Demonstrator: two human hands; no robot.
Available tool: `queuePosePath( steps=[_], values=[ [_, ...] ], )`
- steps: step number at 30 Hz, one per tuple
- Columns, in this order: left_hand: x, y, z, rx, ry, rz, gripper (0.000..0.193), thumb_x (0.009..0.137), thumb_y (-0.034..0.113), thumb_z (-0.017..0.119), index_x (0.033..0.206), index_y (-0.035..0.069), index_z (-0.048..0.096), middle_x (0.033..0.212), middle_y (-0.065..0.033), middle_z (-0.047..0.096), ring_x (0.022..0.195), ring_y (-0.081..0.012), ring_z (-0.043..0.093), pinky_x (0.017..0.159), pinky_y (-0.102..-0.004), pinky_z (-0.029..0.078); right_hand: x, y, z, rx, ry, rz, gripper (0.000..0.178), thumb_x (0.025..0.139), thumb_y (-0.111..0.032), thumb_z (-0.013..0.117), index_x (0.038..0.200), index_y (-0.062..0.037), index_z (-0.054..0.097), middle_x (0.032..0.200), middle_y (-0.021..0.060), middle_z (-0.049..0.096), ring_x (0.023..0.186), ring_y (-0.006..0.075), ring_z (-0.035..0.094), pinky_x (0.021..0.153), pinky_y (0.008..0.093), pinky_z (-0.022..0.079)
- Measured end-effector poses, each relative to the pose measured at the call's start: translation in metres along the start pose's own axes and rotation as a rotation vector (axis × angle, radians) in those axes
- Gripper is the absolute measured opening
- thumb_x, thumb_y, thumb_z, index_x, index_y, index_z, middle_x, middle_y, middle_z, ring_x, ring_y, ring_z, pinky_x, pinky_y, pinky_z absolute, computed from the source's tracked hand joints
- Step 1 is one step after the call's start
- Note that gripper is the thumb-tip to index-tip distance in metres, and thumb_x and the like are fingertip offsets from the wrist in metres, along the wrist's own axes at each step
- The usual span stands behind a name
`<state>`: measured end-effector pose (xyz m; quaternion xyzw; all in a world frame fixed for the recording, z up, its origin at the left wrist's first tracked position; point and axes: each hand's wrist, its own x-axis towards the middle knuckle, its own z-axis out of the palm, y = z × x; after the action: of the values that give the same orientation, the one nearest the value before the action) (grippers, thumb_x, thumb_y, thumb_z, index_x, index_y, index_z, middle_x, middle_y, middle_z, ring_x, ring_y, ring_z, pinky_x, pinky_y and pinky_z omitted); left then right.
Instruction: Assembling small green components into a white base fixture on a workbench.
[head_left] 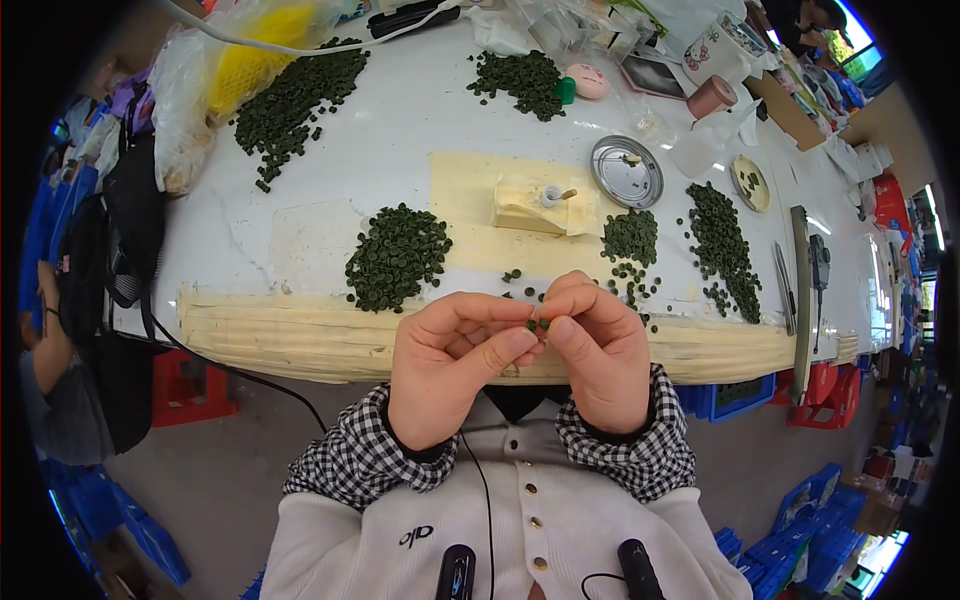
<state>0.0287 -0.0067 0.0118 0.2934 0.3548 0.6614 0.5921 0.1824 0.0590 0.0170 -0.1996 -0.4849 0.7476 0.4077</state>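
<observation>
My left hand (pixel 455 358) and my right hand (pixel 602 350) meet above the table's front edge, fingertips pinched together. Between them are small dark green round pieces (pixel 538 325), partly covered by the fingers; whether each hand grips its own piece is hard to make out. Just beyond my left hand lies a heap of similar green discs (pixel 398 258). Past my right hand a flat cluster of smaller green pieces (pixel 630 237) spreads out, with loose ones scattered toward my fingers. A block wrapped in cream tape (pixel 530 215) stands straight ahead, a small white fitting and peg on top.
More green heaps lie at the far left (pixel 300 100), far middle (pixel 515 82) and right (pixel 722 245). A round metal dish (pixel 627 172) sits behind the right cluster. Tweezers (pixel 785 288) lie at the right. Cream tape pads the table's front edge (pixel 290 330). A cable (pixel 250 375) hangs at the left.
</observation>
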Motion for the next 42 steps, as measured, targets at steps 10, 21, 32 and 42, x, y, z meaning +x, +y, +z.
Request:
queuePosePath(
  steps=[10, 21, 32, 42],
  values=[
    [-0.002, 0.000, 0.001, 0.150, 0.018, 0.152, 0.019, 0.085, -0.012, 0.065, 0.103, -0.005, 0.065, 0.096, -0.0132, 0.069, 0.088, -0.0155, 0.068, 0.079, -0.0253, 0.055, 0.000, 0.002, 0.001, -0.186, 0.030, -0.088, 0.009, 0.094, -0.001, 0.059, 0.101, 0.0022, 0.063, 0.099, 0.0052, 0.054, 0.091, 0.0114, 0.054, 0.084, 0.0255, 0.044],
    [0.006, 0.002, -0.007, 0.899, -0.052, 0.759, 0.032, 0.076, -0.012, 0.071, 0.105, 0.000, 0.068, 0.102, -0.0141, 0.068, 0.080, -0.0228, 0.068, 0.069, -0.0283, 0.054, 0.003, -0.002, 0.006, -0.201, 0.046, -0.071, 0.007, 0.092, 0.000, 0.061, 0.098, 0.0018, 0.063, 0.099, 0.0049, 0.054, 0.090, 0.0102, 0.052, 0.082, 0.0243, 0.043],
    [0.008, 0.000, -0.012, 0.998, -0.117, 0.881, 0.035, 0.073, -0.009, 0.073, 0.106, 0.001, 0.069, 0.103, -0.0134, 0.068, 0.082, -0.0252, 0.067, 0.068, -0.0310, 0.055, 0.002, -0.002, 0.004, -0.143, 0.056, -0.029, 0.003, 0.092, -0.001, 0.062, 0.095, 0.0016, 0.061, 0.098, 0.0032, 0.053, 0.088, 0.0085, 0.052, 0.080, 0.0233, 0.044],
    [0.009, 0.003, -0.010, 1.099, -0.125, 0.897, 0.035, 0.072, -0.008, 0.072, 0.106, 0.000, 0.069, 0.106, -0.0139, 0.067, 0.085, -0.0259, 0.068, 0.072, -0.0319, 0.056, 0.003, -0.001, 0.007, -0.504, 0.137, -0.206, 0.005, 0.090, -0.001, 0.064, 0.093, 0.0024, 0.062, 0.095, 0.0066, 0.054, 0.082, 0.0099, 0.053, 0.074, 0.0229, 0.045]
  ],
)
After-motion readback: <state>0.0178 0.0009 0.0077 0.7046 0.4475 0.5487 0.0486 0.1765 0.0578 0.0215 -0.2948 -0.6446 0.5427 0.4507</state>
